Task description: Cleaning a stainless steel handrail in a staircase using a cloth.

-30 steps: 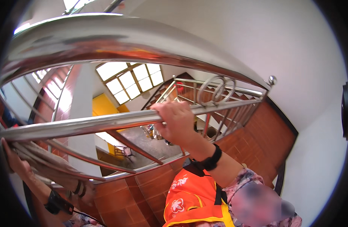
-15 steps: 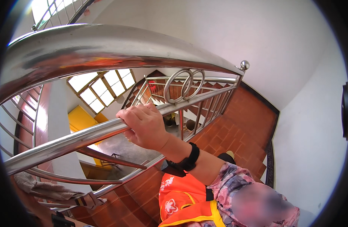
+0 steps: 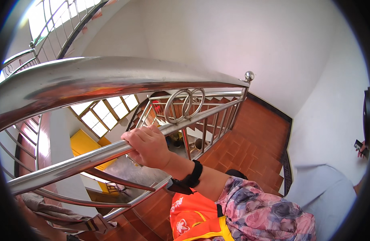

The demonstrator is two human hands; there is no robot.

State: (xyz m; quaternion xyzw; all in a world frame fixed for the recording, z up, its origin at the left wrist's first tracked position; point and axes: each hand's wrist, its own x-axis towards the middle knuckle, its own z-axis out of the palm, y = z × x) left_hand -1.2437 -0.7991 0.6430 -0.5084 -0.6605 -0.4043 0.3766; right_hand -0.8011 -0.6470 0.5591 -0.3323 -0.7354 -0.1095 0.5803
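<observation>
My right hand [image 3: 148, 148] is wrapped round the middle bar [image 3: 68, 166] of a stainless steel stair railing, with its thumb underneath. A black band with a small dark box [image 3: 184, 182] sits on that wrist. At the lower left rim, a grey cloth [image 3: 58, 209] with a striped end lies along the lower curved bars [image 3: 88, 204]. My left hand [image 3: 25, 209] is at the cloth's near end, dim and partly cut off by the rim. It seems closed on the cloth, though its fingers hardly show. The thick top handrail [image 3: 124, 72] arches above both hands.
Brown-red tiled steps [image 3: 249, 152] run down to a landing beside a white wall [image 3: 249, 44]. Through the railing show a lower floor, a yellow panel [image 3: 86, 142] and a window [image 3: 106, 116]. Another person's hand [image 3: 361, 149] holds a dark object at right, above pale clothing [image 3: 323, 197].
The top handrail sits lower in the picture as the view tilts up. A person's hand and pale clothing have come into view on the right. My right hand keeps its grip on the bar.
</observation>
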